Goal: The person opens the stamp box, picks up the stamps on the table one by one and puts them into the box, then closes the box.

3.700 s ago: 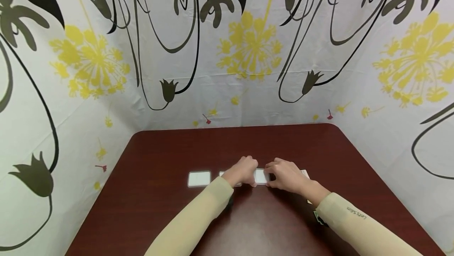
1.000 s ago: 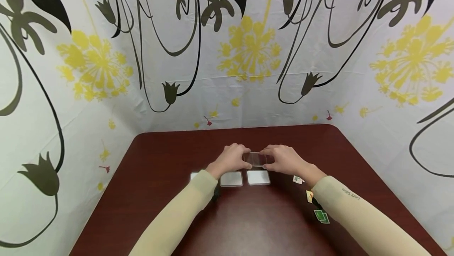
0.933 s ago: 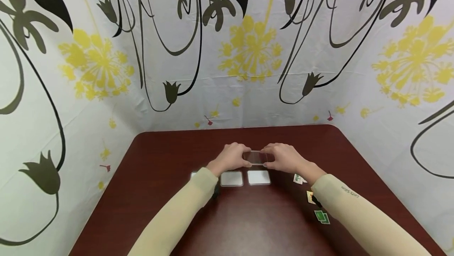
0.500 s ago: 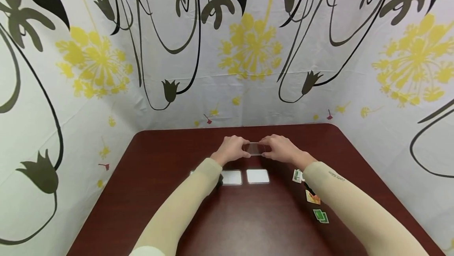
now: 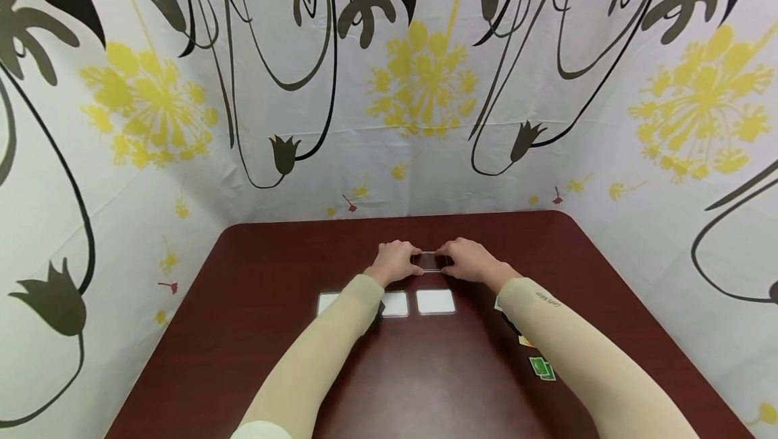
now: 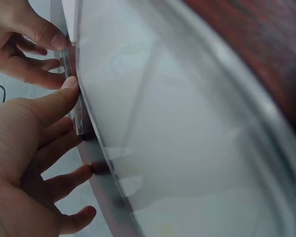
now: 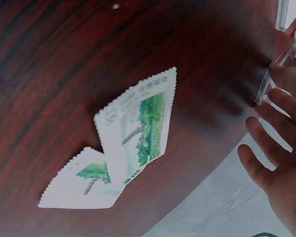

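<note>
The left hand and right hand have fingers clamped on opposite ends of a clear rectangular plastic piece; white, round-cornered panels lie nearer the wearer than the fingers.

Diffuse light fills the head view; pale glare spreads on the wood-grain tabletop towards its near edge. Close up on the left wrist, the clear-rimmed case blurs under hazy reflections — the right wrist view is dimmer, the right hand casting soft finger shadows.

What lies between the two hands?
A clear, flat, rectangular plastic piece, held by the left hand and right hand; the head view shows it.
</note>
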{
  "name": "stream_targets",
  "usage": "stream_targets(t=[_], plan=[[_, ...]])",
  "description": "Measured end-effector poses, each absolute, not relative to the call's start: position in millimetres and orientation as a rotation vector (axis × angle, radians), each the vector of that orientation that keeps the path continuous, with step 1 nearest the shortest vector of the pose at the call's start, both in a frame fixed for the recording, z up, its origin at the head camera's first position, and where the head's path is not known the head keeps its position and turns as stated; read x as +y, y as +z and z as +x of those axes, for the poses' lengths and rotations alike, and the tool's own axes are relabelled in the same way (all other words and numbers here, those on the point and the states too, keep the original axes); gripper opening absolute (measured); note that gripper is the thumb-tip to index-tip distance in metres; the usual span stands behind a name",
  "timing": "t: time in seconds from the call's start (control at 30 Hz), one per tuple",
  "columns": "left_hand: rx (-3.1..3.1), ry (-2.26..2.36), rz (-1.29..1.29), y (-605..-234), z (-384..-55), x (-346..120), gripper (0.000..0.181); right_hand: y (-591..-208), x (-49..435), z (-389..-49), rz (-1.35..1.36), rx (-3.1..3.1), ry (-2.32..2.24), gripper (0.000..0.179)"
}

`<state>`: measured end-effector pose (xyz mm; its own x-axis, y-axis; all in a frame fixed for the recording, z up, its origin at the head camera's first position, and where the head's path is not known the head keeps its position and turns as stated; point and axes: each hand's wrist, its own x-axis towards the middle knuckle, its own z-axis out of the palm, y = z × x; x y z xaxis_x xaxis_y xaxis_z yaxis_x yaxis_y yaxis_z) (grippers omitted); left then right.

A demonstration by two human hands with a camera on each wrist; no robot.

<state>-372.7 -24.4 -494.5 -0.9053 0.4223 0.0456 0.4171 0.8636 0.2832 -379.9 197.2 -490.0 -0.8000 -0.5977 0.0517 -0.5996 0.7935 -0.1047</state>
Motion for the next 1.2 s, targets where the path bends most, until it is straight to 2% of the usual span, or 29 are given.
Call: stream_targets(t=[0.3,1.2], plan=[[2.999,0.461,0.673,-496.8,-374.7,-24.7,0.053,-492.7,197.1,-381.5,0.895,-2.996,0.268,0.044],[2.991,0.495,0.636,-496.0,-374.4,-30.0,0.055,-491.4,192.3,-381.2,0.835,-3.036,0.356,0.047]])
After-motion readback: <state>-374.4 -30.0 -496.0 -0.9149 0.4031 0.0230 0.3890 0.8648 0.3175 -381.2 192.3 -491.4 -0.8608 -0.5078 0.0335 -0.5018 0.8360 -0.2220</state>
